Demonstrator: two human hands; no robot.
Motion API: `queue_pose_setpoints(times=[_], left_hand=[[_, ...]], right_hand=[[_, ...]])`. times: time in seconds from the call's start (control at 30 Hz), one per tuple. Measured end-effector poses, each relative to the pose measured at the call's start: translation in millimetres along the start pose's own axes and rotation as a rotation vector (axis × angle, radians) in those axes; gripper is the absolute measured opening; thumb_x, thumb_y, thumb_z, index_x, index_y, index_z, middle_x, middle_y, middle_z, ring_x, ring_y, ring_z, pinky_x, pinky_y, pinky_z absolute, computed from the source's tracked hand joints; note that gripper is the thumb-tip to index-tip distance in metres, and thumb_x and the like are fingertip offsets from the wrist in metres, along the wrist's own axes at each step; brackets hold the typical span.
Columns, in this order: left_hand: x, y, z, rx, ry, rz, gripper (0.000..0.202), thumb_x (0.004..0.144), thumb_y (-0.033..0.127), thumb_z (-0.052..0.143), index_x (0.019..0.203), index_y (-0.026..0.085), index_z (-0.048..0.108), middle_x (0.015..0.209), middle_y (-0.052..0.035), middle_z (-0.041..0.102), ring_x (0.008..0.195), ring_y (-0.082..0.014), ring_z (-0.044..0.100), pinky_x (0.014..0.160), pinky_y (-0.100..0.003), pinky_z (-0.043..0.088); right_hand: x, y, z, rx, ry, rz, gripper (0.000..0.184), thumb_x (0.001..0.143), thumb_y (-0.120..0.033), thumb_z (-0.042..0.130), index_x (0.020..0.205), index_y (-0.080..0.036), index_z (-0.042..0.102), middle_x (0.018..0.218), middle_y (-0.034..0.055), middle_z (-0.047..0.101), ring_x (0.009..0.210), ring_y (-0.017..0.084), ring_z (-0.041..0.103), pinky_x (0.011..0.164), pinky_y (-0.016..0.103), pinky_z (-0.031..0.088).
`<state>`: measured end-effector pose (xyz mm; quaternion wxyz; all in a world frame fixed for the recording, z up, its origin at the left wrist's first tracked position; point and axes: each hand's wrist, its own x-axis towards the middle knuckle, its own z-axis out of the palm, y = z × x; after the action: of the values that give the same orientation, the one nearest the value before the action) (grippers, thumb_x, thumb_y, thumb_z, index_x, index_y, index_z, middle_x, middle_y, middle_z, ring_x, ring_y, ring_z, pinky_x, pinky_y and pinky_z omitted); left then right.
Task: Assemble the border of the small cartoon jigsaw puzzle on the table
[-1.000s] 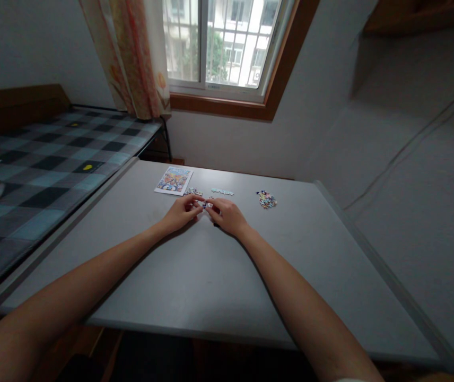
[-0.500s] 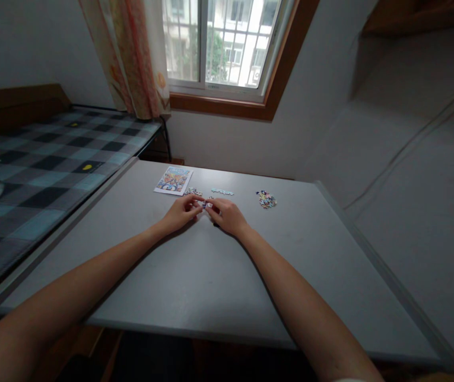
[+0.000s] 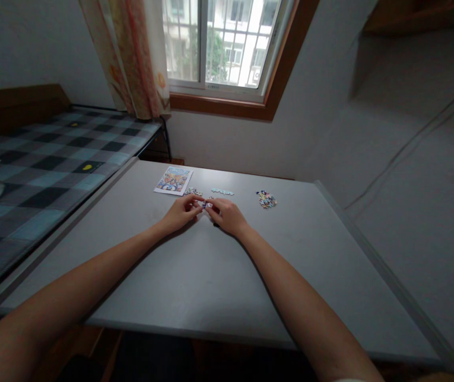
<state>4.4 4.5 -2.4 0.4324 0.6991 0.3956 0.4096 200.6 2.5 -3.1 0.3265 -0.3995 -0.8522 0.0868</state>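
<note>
Small dark-and-white jigsaw puzzle pieces [image 3: 204, 205] are pinched between my two hands above the middle of the table. My left hand [image 3: 183, 213] grips them from the left with thumb and fingers. From the right, my right hand [image 3: 227, 214] closes its thumb and fingertips on them. How many pieces are held is too small to tell. Just behind the hands lie a heap of loose puzzle pieces [image 3: 193, 191] and a joined strip of light-blue pieces [image 3: 222, 191]. A small black thing [image 3: 216, 225] shows partly beneath my right hand.
A printed picture sheet [image 3: 173, 180] lies at the back left of the white table [image 3: 195, 286]. Another pile of puzzle pieces [image 3: 267, 199] sits to the right. A bed with a checked cover [image 3: 71, 143] adjoins the left edge; the window [image 3: 230, 48] is behind.
</note>
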Motion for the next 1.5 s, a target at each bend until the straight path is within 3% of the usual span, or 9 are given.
queue_pose_setpoints(times=[1.5], left_hand=[[-0.9,3.2,0.2,-0.002,0.000,-0.001,0.030,0.079,0.031,0.065,0.103,0.013,0.062,0.072,0.0016,0.060,0.054,-0.0096,0.061,0.051,-0.020,0.047]], right_hand=[[-0.3,1.2,1.5,0.002,0.003,-0.012,0.024,0.093,-0.028,0.054,0.109,-0.016,0.067,0.083,0.0062,0.068,0.074,0.016,0.058,0.077,0.030,0.046]])
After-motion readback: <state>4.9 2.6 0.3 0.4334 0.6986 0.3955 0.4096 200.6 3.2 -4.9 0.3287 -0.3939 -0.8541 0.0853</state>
